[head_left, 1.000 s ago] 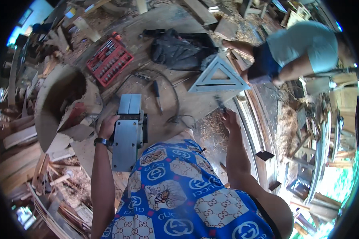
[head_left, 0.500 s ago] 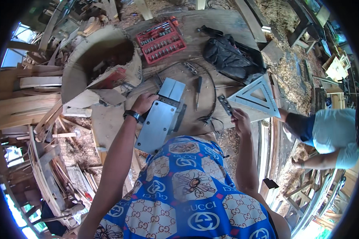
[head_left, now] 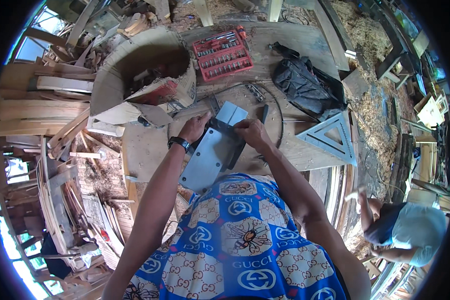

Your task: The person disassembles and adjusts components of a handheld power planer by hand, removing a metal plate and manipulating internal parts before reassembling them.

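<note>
An upturned power planer with a flat grey metal base lies on the wooden workbench, right in front of my body. My left hand grips its far left side, a black watch on the wrist. My right hand rests on its far right side, fingers curled over the black middle part near the blade drum. The tool's black cord loops away across the bench.
A red socket set case lies open at the back. A black bag and a grey metal triangle square sit to the right. An open cardboard box stands left. Another person bends over at lower right. Scrap timber is piled on the left.
My right hand has come over from the bench beside the triangle square onto the planer. The view has swung, so the other person now appears at lower right.
</note>
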`<state>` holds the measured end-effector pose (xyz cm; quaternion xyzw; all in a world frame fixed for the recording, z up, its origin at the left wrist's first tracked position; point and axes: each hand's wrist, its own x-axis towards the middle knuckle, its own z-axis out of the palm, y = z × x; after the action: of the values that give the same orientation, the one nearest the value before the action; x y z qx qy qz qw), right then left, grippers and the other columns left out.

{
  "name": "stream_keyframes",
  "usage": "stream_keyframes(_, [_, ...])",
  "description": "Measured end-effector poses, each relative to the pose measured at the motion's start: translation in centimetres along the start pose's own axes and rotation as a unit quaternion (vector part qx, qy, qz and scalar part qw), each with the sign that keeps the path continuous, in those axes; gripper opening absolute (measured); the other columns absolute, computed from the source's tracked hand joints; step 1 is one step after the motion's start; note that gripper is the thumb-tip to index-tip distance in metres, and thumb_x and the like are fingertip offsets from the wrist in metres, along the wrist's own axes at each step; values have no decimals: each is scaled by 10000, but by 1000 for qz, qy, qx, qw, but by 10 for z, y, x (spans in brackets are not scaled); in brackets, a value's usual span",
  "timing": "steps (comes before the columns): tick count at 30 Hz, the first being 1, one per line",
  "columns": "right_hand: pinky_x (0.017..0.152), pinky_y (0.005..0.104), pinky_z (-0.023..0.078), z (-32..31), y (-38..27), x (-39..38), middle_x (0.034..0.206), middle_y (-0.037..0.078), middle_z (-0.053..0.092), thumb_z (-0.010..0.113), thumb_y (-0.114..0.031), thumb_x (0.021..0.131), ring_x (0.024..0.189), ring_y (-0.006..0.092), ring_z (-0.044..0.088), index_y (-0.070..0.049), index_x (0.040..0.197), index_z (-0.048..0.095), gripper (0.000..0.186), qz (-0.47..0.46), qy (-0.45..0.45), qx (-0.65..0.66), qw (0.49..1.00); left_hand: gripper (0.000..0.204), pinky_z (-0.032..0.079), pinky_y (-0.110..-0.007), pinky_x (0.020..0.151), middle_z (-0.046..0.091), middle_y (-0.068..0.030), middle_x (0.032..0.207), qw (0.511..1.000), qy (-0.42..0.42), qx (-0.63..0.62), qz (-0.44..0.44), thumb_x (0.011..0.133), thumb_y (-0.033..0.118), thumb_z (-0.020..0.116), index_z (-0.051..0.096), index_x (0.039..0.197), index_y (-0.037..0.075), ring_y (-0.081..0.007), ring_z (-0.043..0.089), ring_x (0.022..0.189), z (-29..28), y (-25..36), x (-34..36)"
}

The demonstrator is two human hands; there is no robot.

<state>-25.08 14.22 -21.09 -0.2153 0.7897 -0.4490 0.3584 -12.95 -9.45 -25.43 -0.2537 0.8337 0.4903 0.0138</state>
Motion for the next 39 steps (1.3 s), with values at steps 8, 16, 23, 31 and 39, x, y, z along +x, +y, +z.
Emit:
stream_keyframes(8, [785, 321, 543, 6, 8, 1, 868, 124, 756, 689, -161, 835, 803, 181, 702, -14, 1058, 760, 277, 2, -5, -4, 1000, 626, 466, -422, 986, 675, -256, 1178, 994, -69, 43, -77, 973, 570, 488, 681, 1201, 19, -398, 614, 1165, -13, 33, -13])
stream_keyframes(16, [817, 364, 554, 16, 13, -7, 962, 168, 749, 702, -185, 824, 887, 289, 725, -68, 1025, 780, 245, -20, 36, -19, 999, 581, 481, -434, 938, 686, -252, 1116, 992, -91, 55, -71, 959, 541, 518, 707, 1120, 16, -400, 638, 1091, -14, 35, -12])
stream_keyframes(23, [818, 372, 542, 21, 13, -9, 1000, 169, 722, 728, -200, 808, 912, 277, 701, -78, 1048, 774, 273, 14, 60, -2, 998, 503, 487, -410, 899, 708, -212, 1048, 991, -78, 96, -43, 944, 478, 563, 716, 1070, 15, -348, 660, 1006, -11, 28, -10])
stream_keyframes(31, [797, 383, 542, 24, 18, -5, 918, 157, 711, 734, -208, 776, 868, 281, 697, -45, 997, 759, 275, 14, 71, 17, 997, 479, 504, -448, 886, 698, -241, 1072, 992, -70, 84, -65, 916, 467, 590, 721, 1069, 33, -404, 660, 1025, -12, 29, -10])
stream_keyframes(39, [784, 398, 546, 26, 10, -7, 867, 152, 713, 731, -201, 760, 833, 298, 702, -44, 999, 741, 287, 19, 77, -21, 997, 441, 503, -441, 880, 698, -243, 1069, 993, -75, 54, -71, 897, 413, 593, 715, 1055, 20, -405, 661, 1017, -12, 22, -11])
